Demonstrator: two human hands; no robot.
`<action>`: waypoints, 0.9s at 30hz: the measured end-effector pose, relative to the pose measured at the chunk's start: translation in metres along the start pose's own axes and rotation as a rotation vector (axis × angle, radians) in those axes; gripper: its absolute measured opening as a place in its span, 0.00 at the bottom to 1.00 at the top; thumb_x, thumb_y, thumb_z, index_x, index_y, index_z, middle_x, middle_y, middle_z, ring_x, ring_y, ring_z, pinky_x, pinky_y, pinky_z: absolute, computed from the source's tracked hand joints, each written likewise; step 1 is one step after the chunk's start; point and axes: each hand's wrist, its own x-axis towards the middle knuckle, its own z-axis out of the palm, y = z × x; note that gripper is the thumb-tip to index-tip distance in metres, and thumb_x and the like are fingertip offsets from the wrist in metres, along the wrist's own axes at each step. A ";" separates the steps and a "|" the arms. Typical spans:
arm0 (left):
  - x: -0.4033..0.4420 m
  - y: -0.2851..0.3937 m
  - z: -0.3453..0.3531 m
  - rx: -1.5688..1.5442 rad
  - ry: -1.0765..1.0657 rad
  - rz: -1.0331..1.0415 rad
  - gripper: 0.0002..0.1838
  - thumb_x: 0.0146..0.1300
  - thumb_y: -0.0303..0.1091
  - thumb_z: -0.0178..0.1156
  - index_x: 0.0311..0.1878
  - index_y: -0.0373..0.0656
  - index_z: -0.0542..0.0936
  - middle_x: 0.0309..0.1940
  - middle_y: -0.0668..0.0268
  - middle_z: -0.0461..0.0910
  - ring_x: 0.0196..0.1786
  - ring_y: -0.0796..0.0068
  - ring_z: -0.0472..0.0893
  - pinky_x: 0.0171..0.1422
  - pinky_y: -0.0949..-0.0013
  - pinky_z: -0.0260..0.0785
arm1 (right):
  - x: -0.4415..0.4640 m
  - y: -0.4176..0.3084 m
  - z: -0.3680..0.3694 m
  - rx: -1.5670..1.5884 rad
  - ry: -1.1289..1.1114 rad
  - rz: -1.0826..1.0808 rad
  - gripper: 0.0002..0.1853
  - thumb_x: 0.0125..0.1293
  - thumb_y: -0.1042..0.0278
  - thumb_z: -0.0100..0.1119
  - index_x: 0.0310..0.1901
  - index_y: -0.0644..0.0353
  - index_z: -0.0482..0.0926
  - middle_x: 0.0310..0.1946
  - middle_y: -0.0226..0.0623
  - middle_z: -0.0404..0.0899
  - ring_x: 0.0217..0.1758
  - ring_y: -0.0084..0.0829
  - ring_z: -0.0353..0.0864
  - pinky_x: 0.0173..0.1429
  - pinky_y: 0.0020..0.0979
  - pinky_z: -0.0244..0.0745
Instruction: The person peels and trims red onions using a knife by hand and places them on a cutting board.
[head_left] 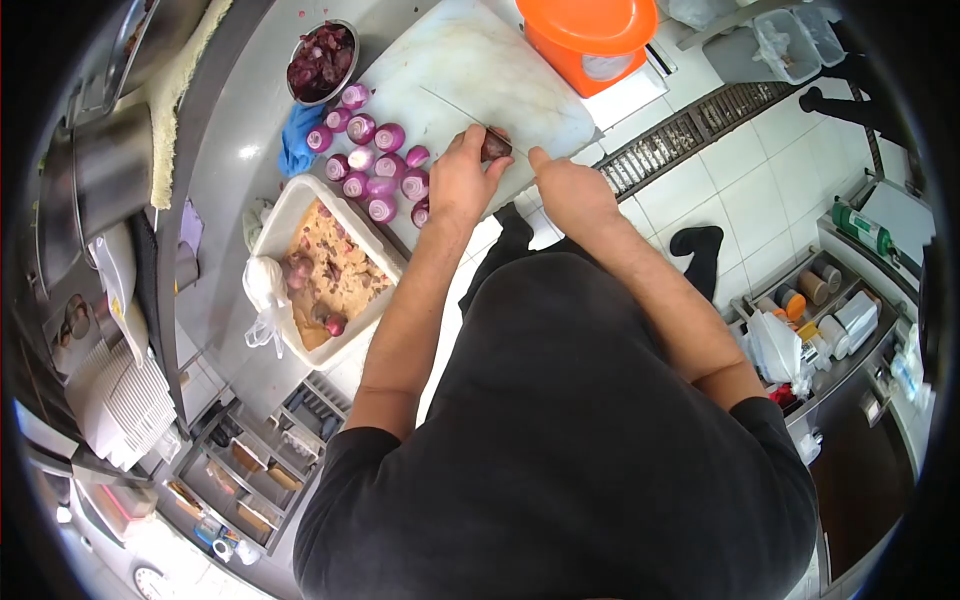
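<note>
On the white cutting board [450, 60], my left hand [463, 180] is closed around a dark, unpeeled red onion [495, 146]. My right hand [575, 192] grips a knife [452, 104], its handle hidden in the fist. The blade shows edge-on as a thin line, passing by the onion; whether it touches the skin I cannot tell. Several peeled red onions [389, 137], purple with pale cut ends, cluster at the board's left side, beside my left hand.
A metal bowl [353, 75] of onion skins and a blue cloth [297, 140] lie left of the board. A white tub [392, 262] holds skins and a few onions. An orange bin [590, 25] stands at the board's far right, near a floor drain grate [690, 130].
</note>
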 end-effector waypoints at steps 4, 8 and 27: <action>-0.002 0.004 -0.001 0.030 -0.042 -0.049 0.25 0.60 0.38 0.81 0.57 0.47 0.81 0.46 0.59 0.90 0.49 0.56 0.90 0.53 0.55 0.82 | 0.016 0.009 0.019 0.052 0.041 -0.028 0.12 0.78 0.69 0.54 0.59 0.62 0.73 0.41 0.53 0.89 0.46 0.57 0.91 0.50 0.56 0.85; -0.003 -0.003 -0.001 0.066 -0.027 -0.077 0.30 0.59 0.41 0.82 0.60 0.46 0.79 0.47 0.58 0.90 0.51 0.53 0.90 0.55 0.53 0.83 | 0.028 0.018 0.035 0.111 0.043 -0.019 0.13 0.80 0.65 0.56 0.60 0.61 0.73 0.42 0.54 0.89 0.48 0.59 0.90 0.53 0.58 0.83; 0.010 0.005 -0.005 0.193 0.042 -0.038 0.30 0.52 0.44 0.80 0.57 0.43 0.86 0.54 0.54 0.83 0.59 0.50 0.84 0.66 0.50 0.78 | 0.024 0.016 0.026 0.192 -0.024 0.028 0.15 0.77 0.71 0.51 0.62 0.63 0.74 0.45 0.55 0.90 0.51 0.56 0.91 0.54 0.54 0.84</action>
